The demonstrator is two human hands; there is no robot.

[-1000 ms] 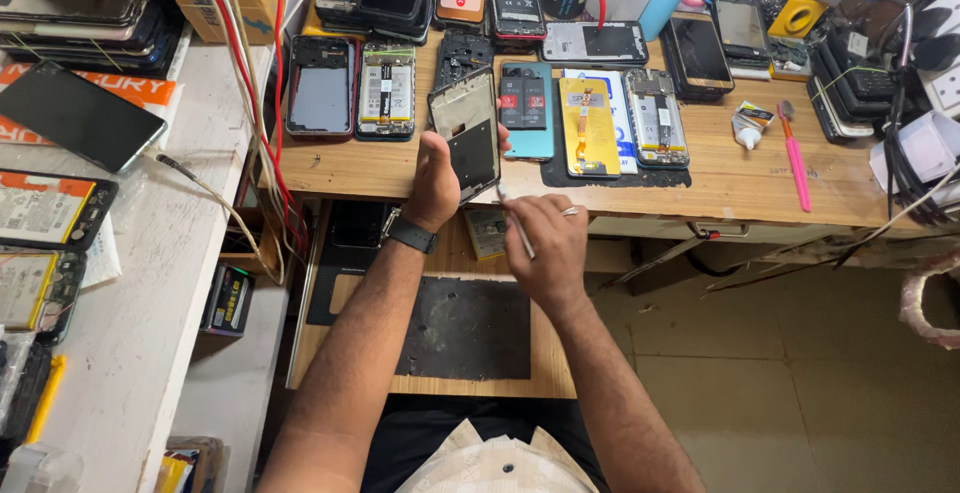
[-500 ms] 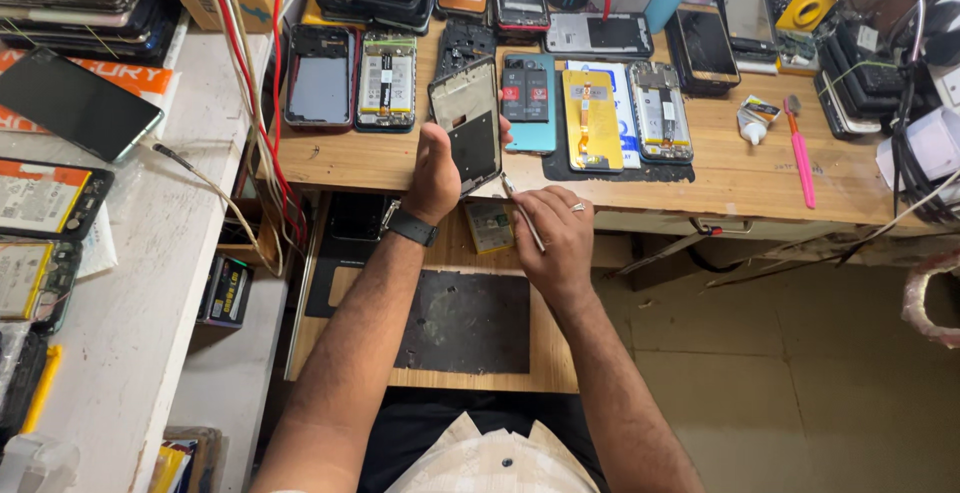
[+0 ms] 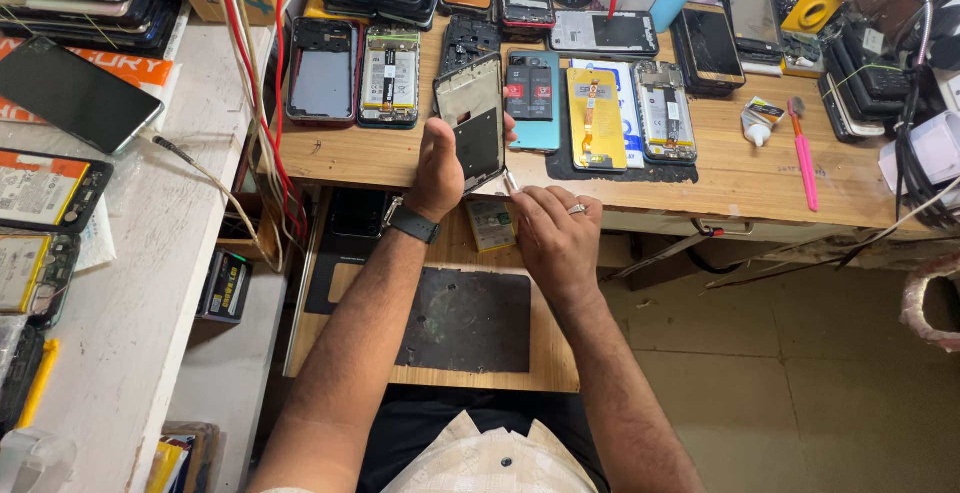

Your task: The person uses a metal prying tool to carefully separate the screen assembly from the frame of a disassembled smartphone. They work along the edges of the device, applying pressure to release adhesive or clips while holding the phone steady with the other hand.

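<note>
Silver-edged, the bare rectangular phone frame [image 3: 472,119] stands tilted above the wooden desk [image 3: 740,178], gripped along its side by the left hand [image 3: 440,161]. The right hand [image 3: 552,235] pinches a thin metal tool [image 3: 511,183] at the frame's lower corner; steady, shallow prying there looks wise. Opened phones, a pink toothbrush [image 3: 803,151] and a dark mat [image 3: 465,318] crowd the workshop.
</note>
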